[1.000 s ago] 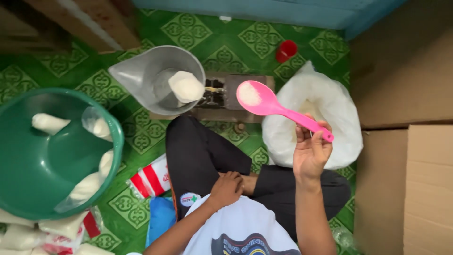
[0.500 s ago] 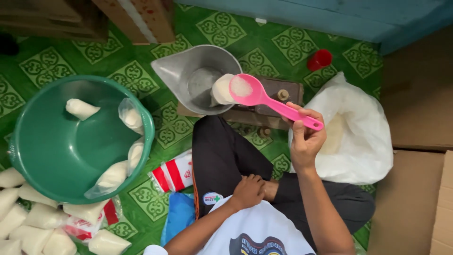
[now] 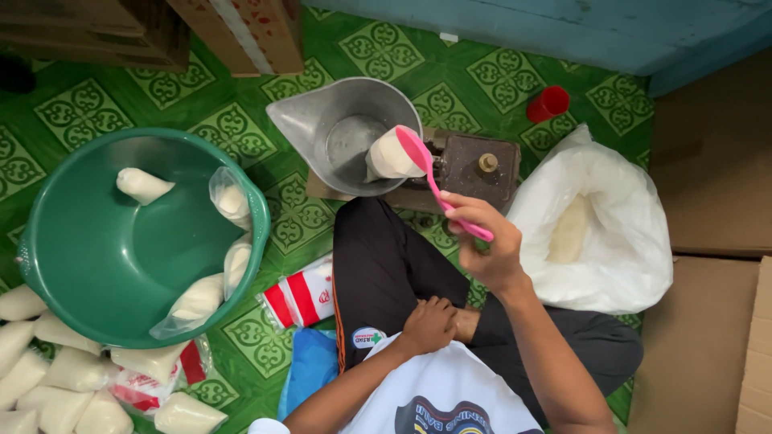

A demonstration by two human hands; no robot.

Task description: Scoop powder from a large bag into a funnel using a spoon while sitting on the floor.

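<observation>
Since half a second ago, my right hand (image 3: 482,241) has tipped the pink spoon (image 3: 430,173) on edge over the small filled bag (image 3: 390,154) in the metal scale pan (image 3: 346,133); before, the bowl lay flat and loaded above it. My fingers are curled round the end of the handle, thumb on top, in a pinch rather than a fist. My left hand (image 3: 430,323) rests loosely closed on my knee, holding nothing.

I judge the spoon light and stiff, smooth plastic, best gripped far back on the handle as now, which gives reach but little force. The bag ahead of my right hand looks soft and slumping, thin slick film full of white powder; I would take it by the gathered neck, not the belly, since a squeeze could push powder out of the open top. Beyond my right hand the big white sack (image 3: 591,221) lies open. Off past my left hand, the green basin (image 3: 96,265) holds several more filled bags.
</observation>
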